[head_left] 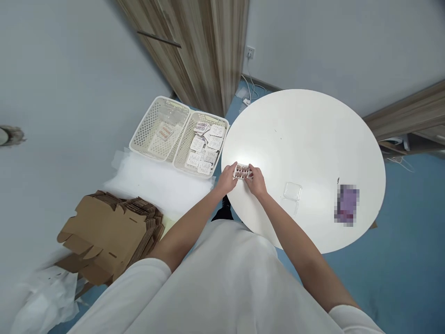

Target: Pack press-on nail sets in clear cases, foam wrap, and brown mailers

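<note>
Between my two hands, over the left edge of the round white table (pixel 313 139), is a small white card (pixel 241 171) bearing rows of brown, nail-shaped pieces that look like press-on nails. My left hand (pixel 227 178) pinches the card's left side. On its right side, the fingers of my right hand (pixel 256 181) are closed. An unfolded clear plastic case (pixel 292 191) lies on the table to the right of my right hand.
Left of the table stand two white perforated baskets: one basket (pixel 139 132) holds clear packs, the other many printed cards (pixel 205 146). White sheets (pixel 156 183) and stacked flat cardboard boxes (pixel 107 227) lie nearer. A blurred purple item (pixel 346 204) rests on the table's right.
</note>
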Demonstrator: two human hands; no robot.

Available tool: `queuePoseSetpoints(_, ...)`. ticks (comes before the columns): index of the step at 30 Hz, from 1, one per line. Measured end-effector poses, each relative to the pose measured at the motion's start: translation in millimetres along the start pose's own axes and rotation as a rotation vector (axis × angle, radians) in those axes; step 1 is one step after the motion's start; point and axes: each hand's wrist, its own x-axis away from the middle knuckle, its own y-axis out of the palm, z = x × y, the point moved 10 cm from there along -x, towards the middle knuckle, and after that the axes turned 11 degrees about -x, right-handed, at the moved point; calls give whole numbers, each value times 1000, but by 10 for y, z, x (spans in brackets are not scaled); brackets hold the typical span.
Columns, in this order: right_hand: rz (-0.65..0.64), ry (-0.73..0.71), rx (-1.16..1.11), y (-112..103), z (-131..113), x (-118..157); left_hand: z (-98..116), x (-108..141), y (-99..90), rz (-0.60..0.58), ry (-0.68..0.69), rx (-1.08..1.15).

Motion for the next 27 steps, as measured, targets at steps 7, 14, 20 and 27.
queuePoseSetpoints(7, -48, -116, -29, -541, 137, 806, 641, 495, 320, -37, 156, -37)
queuePoseSetpoints(14, -37, -101, 30, -1111, 701, 1563, 1250, 895, 1062, -169, 281, -179)
queuePoseSetpoints(20, 11, -63, 97, -1423, 1109, 1632, 1582, 814, 1411, -230, 258, -432)
queuePoseSetpoints(27, -29, -22, 75, -1443, 1335, 1501, 1639, 692, 1567, -272, 171, -509)
